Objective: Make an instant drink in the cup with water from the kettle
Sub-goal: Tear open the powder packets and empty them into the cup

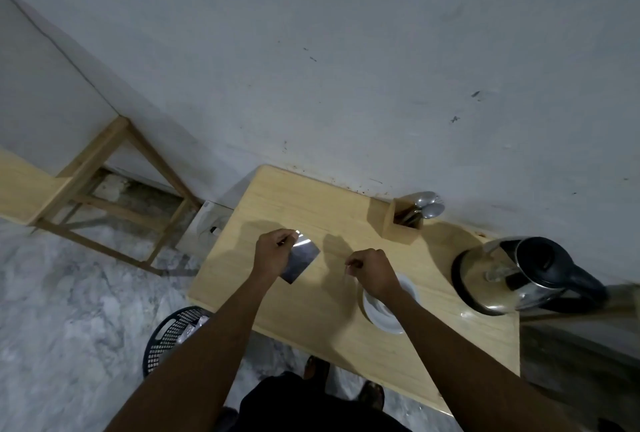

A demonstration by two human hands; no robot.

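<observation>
A person is standing at a wooden table [311,210]. The left hand [273,251] is pinching a silvery sachet [300,260] left of the white cup [388,300]. The right hand [372,270] is closed above the cup, possibly pinching a torn strip. The kettle [512,276] is sitting right of the cup.

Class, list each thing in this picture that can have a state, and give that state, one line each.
sachet: held in left hand, above the table
right hand: pinching a small torn strip
cup: upright on saucer; contents hidden
kettle: upright, lid closed
spoon holder: holding spoons
</observation>
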